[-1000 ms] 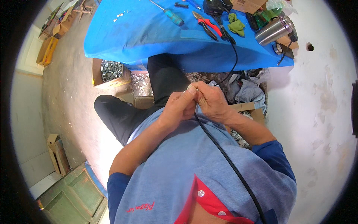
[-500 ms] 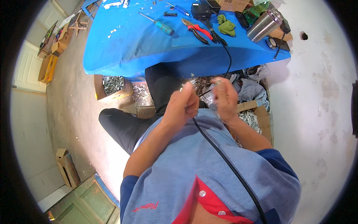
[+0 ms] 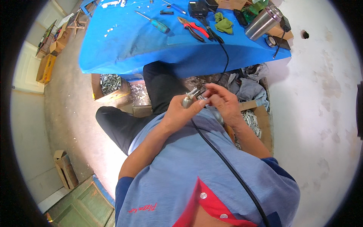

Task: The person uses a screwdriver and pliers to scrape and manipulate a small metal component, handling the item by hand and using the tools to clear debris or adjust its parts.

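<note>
My left hand [image 3: 180, 112] is closed around a small grey metal part [image 3: 188, 99] held in front of my chest. My right hand [image 3: 223, 102] pinches a small silvery piece [image 3: 202, 98] right beside that part, fingertips almost touching the left thumb. A black cable [image 3: 223, 162] runs from between my hands down across my blue shirt. Ahead stands a table under a blue cloth [image 3: 124, 45], with a teal-handled screwdriver [image 3: 155, 23] and red-handled pliers [image 3: 194, 28] lying on it.
A steel tumbler [image 3: 263, 22], a green rag [image 3: 224, 23] and a black box [image 3: 198, 7] lie on the table's right part. Cardboard boxes of metal pieces sit on the floor at left [image 3: 109, 84] and right [image 3: 253, 121]. A white wall [image 3: 321, 113] is close on the right.
My hands, pressed together a second ago, came apart, then closed in again; the right now pinches a small piece beside the part in the left. The view has tilted toward the table.
</note>
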`<action>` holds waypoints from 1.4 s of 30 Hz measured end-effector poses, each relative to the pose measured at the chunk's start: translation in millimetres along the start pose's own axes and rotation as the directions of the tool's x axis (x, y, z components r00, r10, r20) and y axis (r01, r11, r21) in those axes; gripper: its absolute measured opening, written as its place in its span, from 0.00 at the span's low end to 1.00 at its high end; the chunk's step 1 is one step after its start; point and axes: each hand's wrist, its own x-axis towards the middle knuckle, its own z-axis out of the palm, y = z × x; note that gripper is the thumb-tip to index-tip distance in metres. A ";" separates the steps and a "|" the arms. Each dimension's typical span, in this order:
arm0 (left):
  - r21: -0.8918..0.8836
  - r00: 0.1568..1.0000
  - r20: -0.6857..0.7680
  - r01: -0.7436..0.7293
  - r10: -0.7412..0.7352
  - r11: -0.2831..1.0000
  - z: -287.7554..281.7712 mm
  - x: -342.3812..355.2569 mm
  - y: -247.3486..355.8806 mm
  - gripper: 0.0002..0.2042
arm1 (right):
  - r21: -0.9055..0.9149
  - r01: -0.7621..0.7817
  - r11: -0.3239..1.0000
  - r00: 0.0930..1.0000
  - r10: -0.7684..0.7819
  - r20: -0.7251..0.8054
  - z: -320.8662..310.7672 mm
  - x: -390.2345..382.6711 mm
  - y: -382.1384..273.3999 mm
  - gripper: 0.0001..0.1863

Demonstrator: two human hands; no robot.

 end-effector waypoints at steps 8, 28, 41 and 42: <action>0.076 0.991 -0.134 0.007 0.003 0.997 -4.8 -4.6 -3.0 0.15 | -0.115 0.101 0.988 0.952 -0.062 0.300 17.8 42.3 -23.3 0.17; -0.023 0.978 -0.150 -0.149 0.144 0.989 -8.1 0.3 -20.3 0.09 | -0.388 0.377 0.841 0.911 -0.262 0.318 33.0 59.2 -22.3 0.10; 0.013 0.965 -0.233 -0.122 0.121 0.992 -10.2 3.6 -24.3 0.12 | -0.083 -0.017 0.996 0.979 0.034 0.201 36.4 57.3 -15.6 0.08; 0.012 0.963 -0.248 -0.104 0.104 0.995 -10.9 5.4 -23.5 0.12 | -0.071 -0.025 0.997 0.979 0.039 0.199 37.0 59.1 -15.9 0.08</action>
